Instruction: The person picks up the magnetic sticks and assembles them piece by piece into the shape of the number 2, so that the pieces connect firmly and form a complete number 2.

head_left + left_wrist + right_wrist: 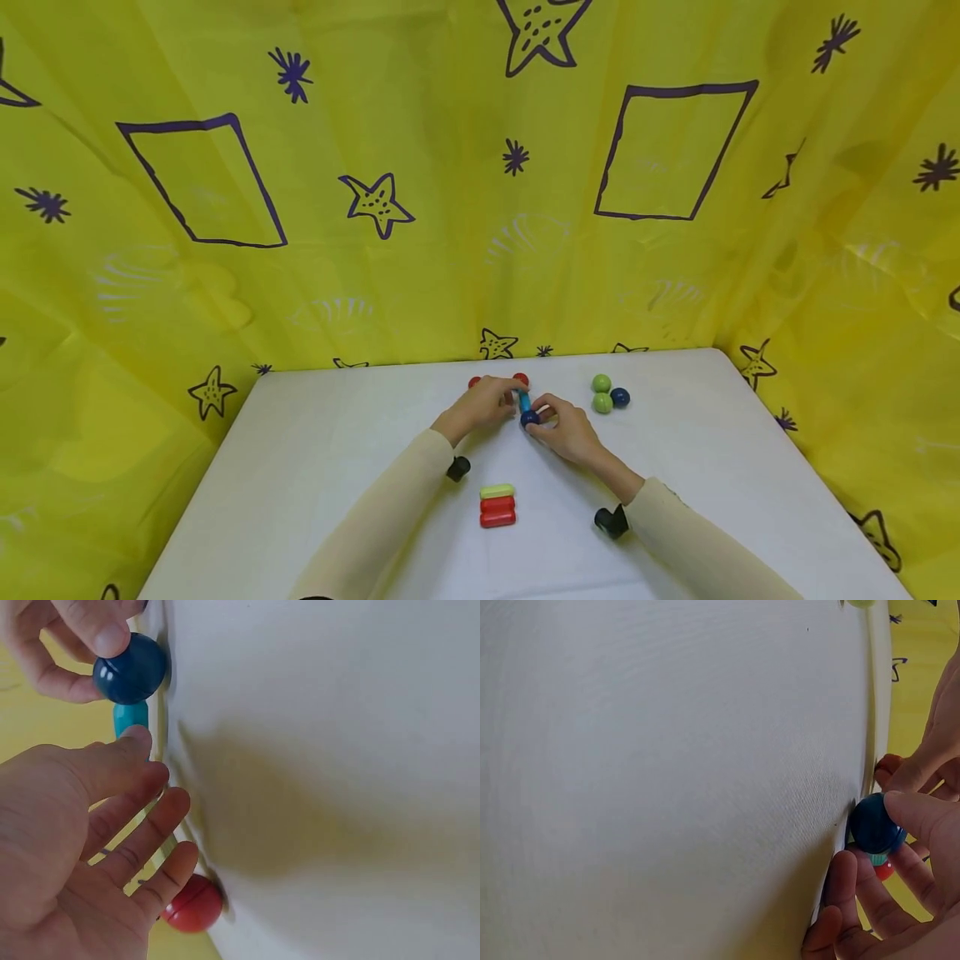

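Observation:
Toward the back of the white table, my left hand [482,403] pinches a light blue rod [524,402] between thumb and fingers. A dark blue ball [529,418] sits at the rod's near end, gripped by the thumb and fingertips of my right hand [572,435]. In the left wrist view the ball [131,669] meets the end of the rod [129,715]. One red ball [521,380] shows at the rod's far end, partly behind my left fingers. Another red ball [474,382] peeks out behind the left hand, which hides whatever lies between the two.
Two green balls [602,383] and a dark blue ball [620,397] cluster to the right at the back. Nearer me, a yellow rod [497,492] lies beside two red rods [497,519]. Yellow patterned cloth [450,275] hangs behind the table [337,467] and along its sides.

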The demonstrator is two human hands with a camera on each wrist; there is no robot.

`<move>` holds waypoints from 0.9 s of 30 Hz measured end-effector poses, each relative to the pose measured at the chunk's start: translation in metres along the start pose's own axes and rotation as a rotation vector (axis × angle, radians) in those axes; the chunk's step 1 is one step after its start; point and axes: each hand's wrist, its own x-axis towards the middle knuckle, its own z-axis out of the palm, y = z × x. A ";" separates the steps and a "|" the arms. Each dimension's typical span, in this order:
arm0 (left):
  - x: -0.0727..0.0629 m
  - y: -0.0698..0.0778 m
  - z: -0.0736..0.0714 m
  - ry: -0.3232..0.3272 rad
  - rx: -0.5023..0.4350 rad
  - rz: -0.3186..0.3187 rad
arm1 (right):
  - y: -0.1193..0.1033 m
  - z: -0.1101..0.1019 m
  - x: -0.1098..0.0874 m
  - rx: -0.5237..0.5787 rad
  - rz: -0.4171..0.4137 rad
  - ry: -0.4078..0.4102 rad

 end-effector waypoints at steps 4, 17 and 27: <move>-0.010 -0.003 -0.005 0.006 0.016 0.003 | 0.001 -0.001 0.001 -0.003 -0.009 -0.010; -0.054 -0.017 -0.015 0.042 -0.052 0.039 | 0.002 -0.004 0.004 -0.017 -0.013 -0.039; -0.080 -0.022 -0.015 0.020 -0.142 0.027 | 0.003 -0.006 0.007 -0.007 -0.013 -0.070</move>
